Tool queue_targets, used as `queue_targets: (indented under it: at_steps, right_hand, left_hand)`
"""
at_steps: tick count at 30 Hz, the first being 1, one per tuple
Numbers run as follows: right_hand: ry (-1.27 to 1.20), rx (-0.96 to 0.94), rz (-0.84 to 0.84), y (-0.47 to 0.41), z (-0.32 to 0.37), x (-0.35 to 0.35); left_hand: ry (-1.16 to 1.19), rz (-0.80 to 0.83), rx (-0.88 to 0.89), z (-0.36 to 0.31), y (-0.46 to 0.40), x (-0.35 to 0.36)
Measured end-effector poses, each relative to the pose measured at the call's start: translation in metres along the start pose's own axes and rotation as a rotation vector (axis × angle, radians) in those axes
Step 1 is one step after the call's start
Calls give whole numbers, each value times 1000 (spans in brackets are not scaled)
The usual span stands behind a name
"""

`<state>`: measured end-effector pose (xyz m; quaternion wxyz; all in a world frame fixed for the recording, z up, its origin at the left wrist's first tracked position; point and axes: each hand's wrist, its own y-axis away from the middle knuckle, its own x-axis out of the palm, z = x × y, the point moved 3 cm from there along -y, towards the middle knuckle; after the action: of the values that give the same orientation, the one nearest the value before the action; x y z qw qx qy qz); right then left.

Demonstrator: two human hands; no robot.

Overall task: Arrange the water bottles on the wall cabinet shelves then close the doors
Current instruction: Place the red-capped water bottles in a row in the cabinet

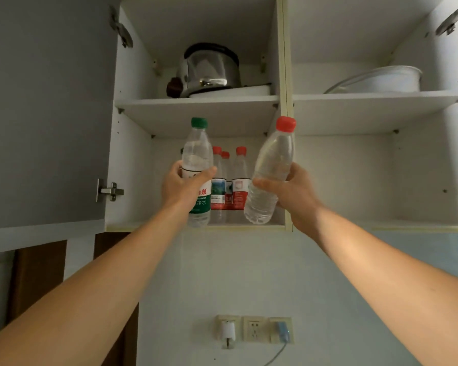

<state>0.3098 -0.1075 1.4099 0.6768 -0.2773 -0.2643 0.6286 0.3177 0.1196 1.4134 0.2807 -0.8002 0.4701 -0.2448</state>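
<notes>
Head view puts both of my hands up at the mouth of the lower left cabinet bay (132, 180), each wrapped round a bottle. My left hand (181, 184) grips the green-capped bottle (197, 165) at its middle; its long axis is close to upright, base just above the bay's front edge. My right hand (294, 191) grips the red-capped bottle (273, 167) low on its body, and this one leans, cap tipped up to the right towards the centre divider (286, 75). Three red-capped bottles (229, 186) already stand at the back of the bay, straight beyond the gap between my hands. I judge the left bottle nearer to a clean set-down: it only needs pushing forward and lowering, while the right one must first be righted and steered left, clear of the divider. Both doors are open, hinges (109, 191) showing
</notes>
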Motion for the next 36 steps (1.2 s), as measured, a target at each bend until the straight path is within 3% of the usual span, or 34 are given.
queue_targets:
  at_steps: [10,17,26,36]
  right_hand:
    - [163,60,-30,-56,-38,38]
    - [233,35,-113,-86,-83,51]
    - [474,-77,-266,-98,-120,59]
    - [552,-54,-252,-98,-127,59]
  left_hand:
    - [38,48,-72,65,-59,32]
    - [-121,71,123,93,-74,59]
    - [-90,134,113,108,-83,87]
    - [-117,119,110,108,-83,93]
